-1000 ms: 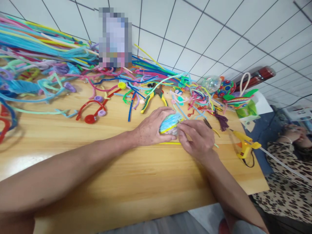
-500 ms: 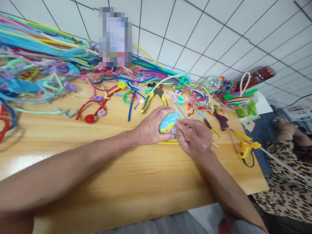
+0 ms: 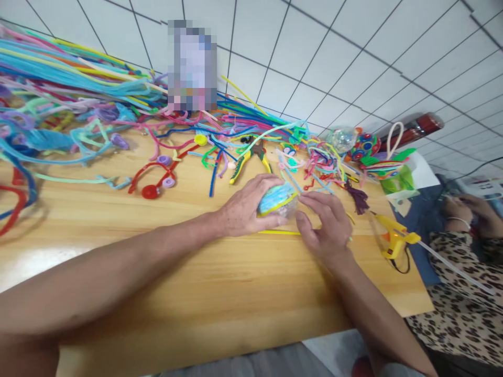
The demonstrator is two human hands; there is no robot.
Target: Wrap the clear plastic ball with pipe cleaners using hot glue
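Near the middle of the wooden table (image 3: 220,283), my left hand (image 3: 251,205) is wrapped round a ball (image 3: 277,200). The ball has blue strips on one part, a yellow line along their edge, and a clear, shiny part at its right. My right hand (image 3: 324,222) is just right of the ball, thumb and fingers apart, with nothing visible between them. A yellow strip (image 3: 279,232) lies on the table below the ball, partly behind my right hand. Green-and-yellow pliers (image 3: 253,157) lie open just beyond my left hand.
Bundles of coloured pipe cleaners (image 3: 78,73) fill the back left. A yellow glue gun (image 3: 395,235) stands at the right edge. Decorated balls (image 3: 365,145) sit at the back right. Beyond the right edge sits a person in leopard-print clothing (image 3: 463,293).
My right hand has moved off the ball to the right, and its fingers have spread. My left hand still holds the ball. The view has shifted slightly.
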